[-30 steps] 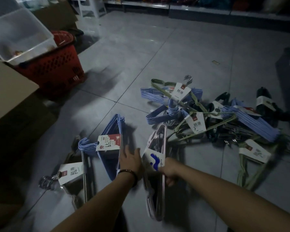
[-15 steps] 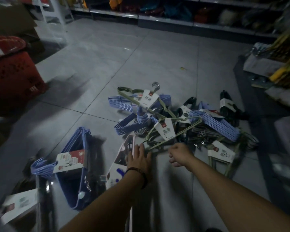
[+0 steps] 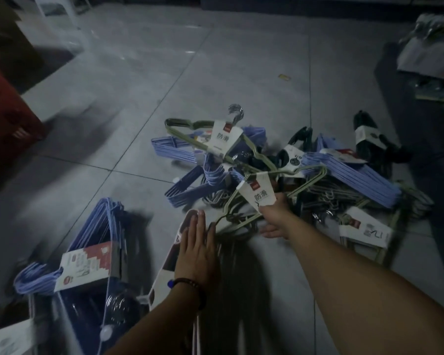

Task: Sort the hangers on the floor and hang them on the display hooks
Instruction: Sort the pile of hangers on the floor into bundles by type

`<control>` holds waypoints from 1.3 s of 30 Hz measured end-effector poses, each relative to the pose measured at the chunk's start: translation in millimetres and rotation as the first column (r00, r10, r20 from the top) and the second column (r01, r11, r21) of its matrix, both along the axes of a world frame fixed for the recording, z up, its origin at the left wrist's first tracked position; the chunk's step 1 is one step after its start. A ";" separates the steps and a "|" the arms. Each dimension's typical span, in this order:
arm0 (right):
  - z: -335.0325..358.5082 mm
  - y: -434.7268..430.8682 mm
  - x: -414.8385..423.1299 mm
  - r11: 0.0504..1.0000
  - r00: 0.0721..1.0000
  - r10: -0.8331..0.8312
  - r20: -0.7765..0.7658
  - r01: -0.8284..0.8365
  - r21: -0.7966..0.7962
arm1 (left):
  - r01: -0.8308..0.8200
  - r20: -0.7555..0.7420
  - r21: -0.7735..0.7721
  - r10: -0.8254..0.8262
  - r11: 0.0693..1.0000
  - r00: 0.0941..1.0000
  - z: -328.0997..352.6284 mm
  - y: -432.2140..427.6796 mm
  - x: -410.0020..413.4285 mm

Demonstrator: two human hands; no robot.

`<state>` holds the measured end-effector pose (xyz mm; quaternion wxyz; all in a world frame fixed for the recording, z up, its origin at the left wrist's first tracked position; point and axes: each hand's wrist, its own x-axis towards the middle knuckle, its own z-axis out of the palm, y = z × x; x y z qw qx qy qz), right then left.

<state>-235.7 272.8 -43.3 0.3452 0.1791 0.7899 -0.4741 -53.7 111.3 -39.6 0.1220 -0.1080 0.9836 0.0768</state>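
Observation:
A tangled pile of wire hanger bundles lies on the grey tiled floor. My right hand (image 3: 274,217) reaches into it and closes on the neck of a green hanger bundle (image 3: 241,213), just under its white label (image 3: 258,194). My left hand (image 3: 198,249) lies flat, fingers straight, on a pink-and-white hanger bundle (image 3: 164,275) near me. A blue hanger bundle (image 3: 100,226) with a red-and-white label lies to its left. Further blue bundles (image 3: 354,175), another green bundle (image 3: 226,137) and a dark bundle (image 3: 368,139) are in the pile.
A red basket (image 3: 8,119) stands at the left edge. Shelf goods (image 3: 426,55) and a dark mat lie at the right. Another labelled bundle (image 3: 364,229) lies right of my right arm. Open floor tiles stretch beyond the pile.
My right hand let go of the pink-and-white bundle, moved right and forward, and took the green bundle. My left hand shifted from the blue bundle onto the pink-and-white one. The view swung right.

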 end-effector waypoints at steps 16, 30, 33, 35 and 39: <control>-4.9 -3.3 -5.4 0.959 0.926 -0.271 -0.264 0.234 -0.162 | -0.004 -0.017 0.062 0.006 0.998 1.000 3.7 -1.3 1.3; 174.9 99.6 54.0 0.969 0.661 0.223 -0.716 -0.227 0.093 | -0.204 -0.023 0.642 0.284 0.739 0.959 78.0 -12.5 -12.6; 205.2 129.3 88.0 0.944 0.685 0.301 -0.663 -0.312 0.106 | -0.364 0.244 0.871 0.353 0.330 0.903 140.0 3.5 -4.1; 221.7 146.9 114.1 0.928 0.698 0.349 -0.625 -0.352 0.125 | -0.439 0.386 0.889 0.303 0.131 0.871 174.1 14.5 9.7; 251.3 170.9 174.9 0.925 0.727 0.328 -0.604 -0.376 0.051 | -0.563 0.534 0.824 0.246 0.064 0.809 204.9 31.4 55.6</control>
